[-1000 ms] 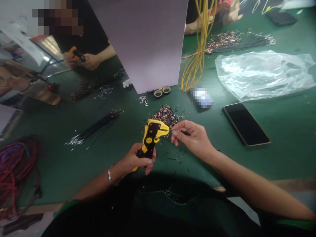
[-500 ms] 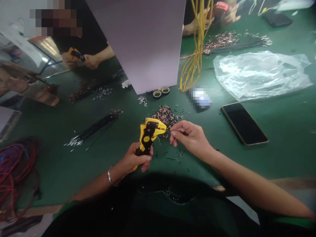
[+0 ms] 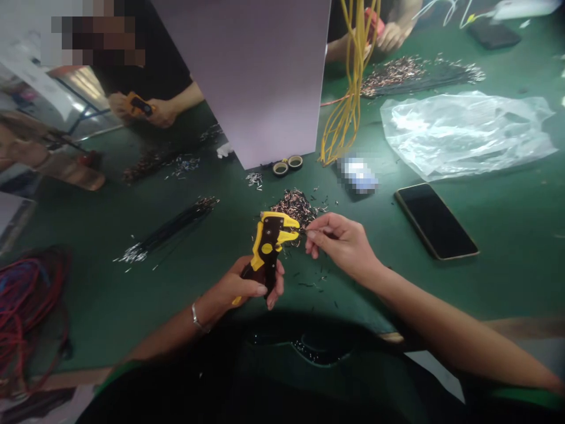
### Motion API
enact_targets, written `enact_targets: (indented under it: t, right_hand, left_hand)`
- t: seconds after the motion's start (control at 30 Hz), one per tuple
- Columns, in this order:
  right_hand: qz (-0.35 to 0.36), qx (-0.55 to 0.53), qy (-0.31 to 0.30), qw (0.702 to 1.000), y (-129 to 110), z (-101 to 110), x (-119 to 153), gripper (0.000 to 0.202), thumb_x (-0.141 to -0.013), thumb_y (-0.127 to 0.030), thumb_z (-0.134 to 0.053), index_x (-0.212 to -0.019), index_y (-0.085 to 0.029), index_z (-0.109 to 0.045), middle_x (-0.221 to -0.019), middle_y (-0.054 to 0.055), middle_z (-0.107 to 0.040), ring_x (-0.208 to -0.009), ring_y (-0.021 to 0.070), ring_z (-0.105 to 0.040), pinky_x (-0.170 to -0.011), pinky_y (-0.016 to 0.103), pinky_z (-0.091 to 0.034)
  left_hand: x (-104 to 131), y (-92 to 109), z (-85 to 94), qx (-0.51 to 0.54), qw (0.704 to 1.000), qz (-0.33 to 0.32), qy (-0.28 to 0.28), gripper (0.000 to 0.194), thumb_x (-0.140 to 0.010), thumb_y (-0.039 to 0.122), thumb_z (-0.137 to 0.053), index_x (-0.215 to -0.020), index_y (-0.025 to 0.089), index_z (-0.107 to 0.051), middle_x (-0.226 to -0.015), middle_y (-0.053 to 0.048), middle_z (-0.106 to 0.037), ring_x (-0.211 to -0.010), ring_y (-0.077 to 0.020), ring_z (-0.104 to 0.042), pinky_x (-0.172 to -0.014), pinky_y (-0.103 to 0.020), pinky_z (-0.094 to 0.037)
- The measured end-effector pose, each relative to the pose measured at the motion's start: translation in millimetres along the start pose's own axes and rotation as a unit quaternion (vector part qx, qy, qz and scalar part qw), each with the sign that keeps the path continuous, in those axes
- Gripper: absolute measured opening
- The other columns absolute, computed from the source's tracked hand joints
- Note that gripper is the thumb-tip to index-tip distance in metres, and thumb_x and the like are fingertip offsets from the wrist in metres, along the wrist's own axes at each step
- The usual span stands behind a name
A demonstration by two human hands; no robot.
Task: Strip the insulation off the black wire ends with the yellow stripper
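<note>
Wire stripper (image 3: pixel 267 246) lay in the closed left hand (image 3: pixel 241 285), fingers wrapped about its handles. Its long axis ran forward from the palm, parted jaws facing the right hand (image 3: pixel 346 242), which, nearly closed, pinched a dark wire (image 3: pixel 303 231) beside them. Beyond lay heaped clippings (image 3: pixel 297 201).

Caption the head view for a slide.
Left hand grips a yellow-and-black wire stripper; right hand holds a thin wire at its open jaws, beside copper-and-black scraps.
</note>
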State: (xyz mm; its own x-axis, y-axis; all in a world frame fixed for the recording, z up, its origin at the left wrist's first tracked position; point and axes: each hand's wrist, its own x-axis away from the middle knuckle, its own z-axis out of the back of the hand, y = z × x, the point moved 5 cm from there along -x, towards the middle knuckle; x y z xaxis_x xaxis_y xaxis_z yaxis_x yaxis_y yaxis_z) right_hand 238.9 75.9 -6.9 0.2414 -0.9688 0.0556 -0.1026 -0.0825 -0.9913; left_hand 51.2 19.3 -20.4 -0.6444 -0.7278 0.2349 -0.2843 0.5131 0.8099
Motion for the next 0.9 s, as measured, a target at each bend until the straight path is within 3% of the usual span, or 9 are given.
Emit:
enact_targets:
  t: [0.27,0.77,0.9]
  right_hand:
    - [-0.010,-0.007,-0.006,1.000,2.0,-2.0,1.3,0.014,-0.081,-0.030,-0.067,-0.082,-0.020,-0.058,-0.061,0.000,-0.066,-0.049,0.0110,-0.060,-0.052,0.030,-0.051]
    - [-0.011,-0.008,-0.006,1.000,0.6,-3.2,3.4,0.012,-0.080,-0.028,-0.067,-0.083,-0.019,-0.058,-0.061,0.000,-0.066,-0.049,0.0107,-0.059,-0.051,0.029,-0.050]
    - [-0.016,-0.002,-0.012,1.000,0.7,-4.4,3.5,0.014,-0.080,-0.030,-0.066,-0.082,-0.020,-0.058,-0.061,0.000,-0.066,-0.049,0.0105,-0.059,-0.051,0.029,-0.050]
  left_hand:
    - [1.8,6.7,-12.2,-0.014,0.999,0.029,-0.015,0.043,-0.066,0.020,-0.071,-0.107,0.010,-0.063,-0.085,-0.011,-0.071,-0.067,-0.0199,-0.064,-0.065,-0.034,-0.051]
    - [1.5,10.1,-15.9,-0.033,0.999,0.041,-0.004,0.044,-0.064,0.022,-0.071,-0.106,0.011,-0.061,-0.084,-0.010,-0.070,-0.070,-0.0218,-0.066,-0.070,-0.035,-0.047]
    - [0.2,8.7,-14.4,-0.035,0.999,0.031,-0.026,0.046,-0.064,0.023,-0.072,-0.107,0.012,-0.061,-0.084,-0.010,-0.070,-0.071,-0.0228,-0.066,-0.068,-0.035,-0.046]
